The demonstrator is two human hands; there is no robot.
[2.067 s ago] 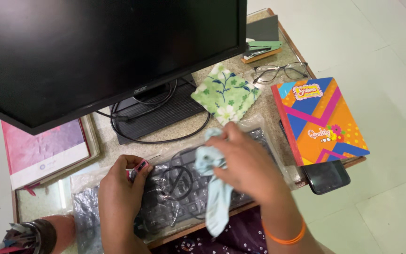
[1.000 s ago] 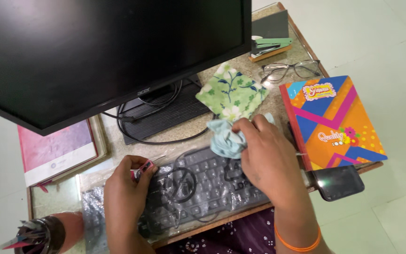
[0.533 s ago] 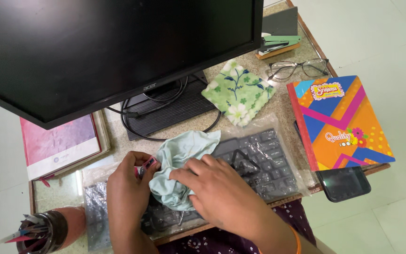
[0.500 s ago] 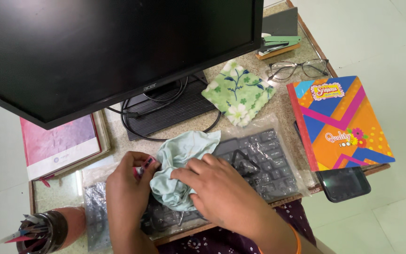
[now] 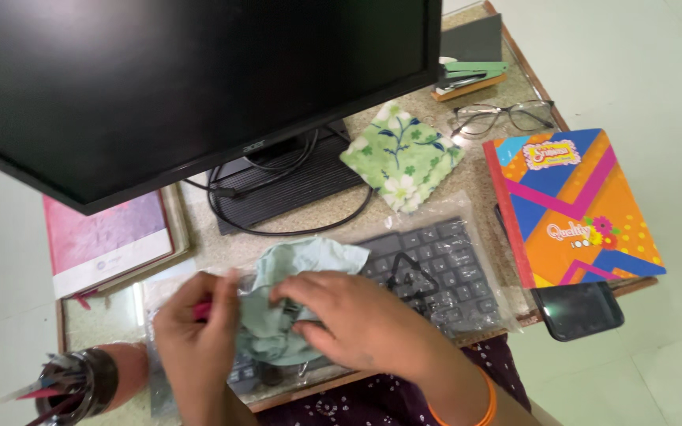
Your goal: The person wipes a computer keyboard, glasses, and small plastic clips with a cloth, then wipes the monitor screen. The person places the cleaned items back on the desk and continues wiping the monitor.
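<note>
One crowded, perhaps stone-topped desk [image 5: 471, 177]

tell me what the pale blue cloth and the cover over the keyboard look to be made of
Pale blue cloth: soft matte woven fabric, probably cotton, since it crumples into loose folds under the right hand. Keyboard cover: thin clear plastic film, glossy and wrinkled, with the keys showing through.

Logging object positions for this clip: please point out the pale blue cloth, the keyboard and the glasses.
pale blue cloth [image 5: 294, 272]: head view, on the bunched upper fold above the fingers.
keyboard [image 5: 444, 264]: head view, on the uncovered keys at its right end.
glasses [image 5: 503, 118]: head view, on the bridge between the lenses.
</note>
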